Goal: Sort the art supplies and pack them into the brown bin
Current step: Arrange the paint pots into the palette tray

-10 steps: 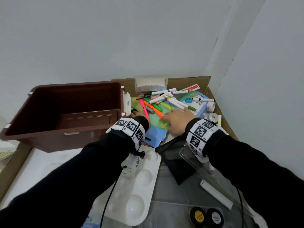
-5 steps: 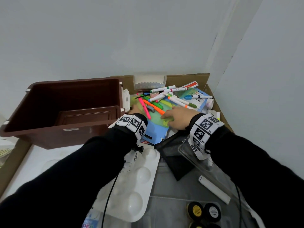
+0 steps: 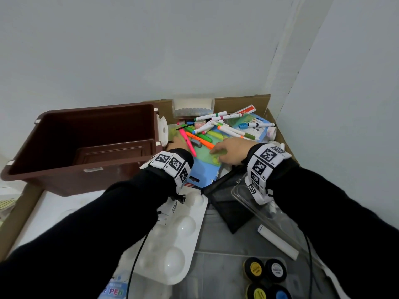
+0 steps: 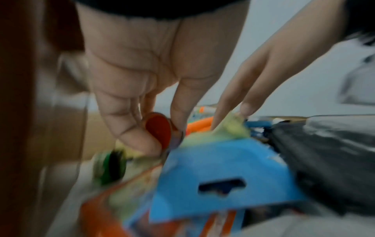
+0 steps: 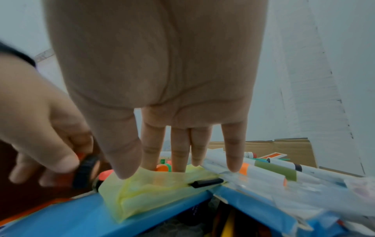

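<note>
Markers (image 3: pixel 226 128) are lying in a loose heap on blue packaging (image 3: pixel 205 171) at the far right of the cardboard tray (image 3: pixel 241 102), just right of the brown bin (image 3: pixel 43 169), which is sitting open at the far left. Among the white-barrelled markers, a pink highlighter (image 3: pixel 187 141) and an orange highlighter (image 3: pixel 199 140) are lying near the hands.

The left hand (image 4: pixel 142 72) is reaching in beside the bin's right wall, its thumb and fingertips (image 4: pixel 140 141) pinching a small round red-topped thing with a dark rim (image 4: pixel 159 129); the blur is making it hard to name. A green-and-black round thing (image 4: pixel 109 166) is lying just below that hand, also blurred.

The right hand (image 5: pixel 162 80) is hovering palm-down over the heap with straight, spread fingers (image 5: pixel 178 152), the thumb and fingertips touching a yellow-green translucent bag (image 5: pixel 154 187) that is draping over the edge of the blue packaging (image 5: pixel 81 216).

Nearer, a white paint palette (image 3: pixel 172 244) is lying under the left forearm, a black mesh pouch (image 3: pixel 228 203) is lying under the right wrist, a white stick (image 3: pixel 278 241) is lying to its right, and small paint pots (image 3: pixel 265 270) are standing at the near edge.
</note>
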{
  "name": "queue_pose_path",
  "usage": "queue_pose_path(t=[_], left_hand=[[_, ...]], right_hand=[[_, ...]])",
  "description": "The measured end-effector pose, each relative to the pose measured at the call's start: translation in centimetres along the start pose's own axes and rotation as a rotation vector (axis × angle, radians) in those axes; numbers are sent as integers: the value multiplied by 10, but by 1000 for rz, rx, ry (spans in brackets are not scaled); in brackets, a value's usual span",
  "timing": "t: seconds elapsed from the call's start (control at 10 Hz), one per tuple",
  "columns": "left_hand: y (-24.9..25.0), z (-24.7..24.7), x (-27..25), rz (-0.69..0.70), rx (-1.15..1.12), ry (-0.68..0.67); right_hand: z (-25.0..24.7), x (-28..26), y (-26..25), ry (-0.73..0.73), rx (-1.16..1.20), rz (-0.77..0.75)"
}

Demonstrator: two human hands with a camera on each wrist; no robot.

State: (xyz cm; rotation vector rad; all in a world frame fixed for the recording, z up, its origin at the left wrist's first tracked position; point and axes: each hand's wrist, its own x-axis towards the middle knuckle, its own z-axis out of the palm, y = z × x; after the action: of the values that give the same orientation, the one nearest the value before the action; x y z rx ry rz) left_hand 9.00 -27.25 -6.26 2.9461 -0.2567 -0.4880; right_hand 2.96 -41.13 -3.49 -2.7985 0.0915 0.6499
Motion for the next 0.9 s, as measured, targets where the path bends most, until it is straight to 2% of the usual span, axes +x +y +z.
queue_pose_path(t=[0.1, 0.2, 0.3, 0.4, 0.5, 0.6, 0.7, 0.9], left_hand=[[6, -9, -29, 163, 179, -51], [0, -19, -62, 213, -65, 0], [-34, -28, -95, 371, -314, 185], [-72, -35, -124, 415, -574, 356], [-104, -33, -140, 339, -728, 455], [-128, -21, -147, 243, -820, 507], [-145, -9, -150, 165, -896, 487], [-159, 4, -151, 114, -931, 397]], right_hand=[[1, 0, -1, 3, -13, -4], [0, 1, -4, 24, -16, -15], [-3, 3, -14, 126, 18, -86], [-10, 12, -33, 210, 70, -142], [-12, 35, -57, 252, 90, -145], [-8, 60, -81, 274, 0, -108], [2, 82, -92, 301, -247, -13], [19, 106, -94, 371, -288, -2]])
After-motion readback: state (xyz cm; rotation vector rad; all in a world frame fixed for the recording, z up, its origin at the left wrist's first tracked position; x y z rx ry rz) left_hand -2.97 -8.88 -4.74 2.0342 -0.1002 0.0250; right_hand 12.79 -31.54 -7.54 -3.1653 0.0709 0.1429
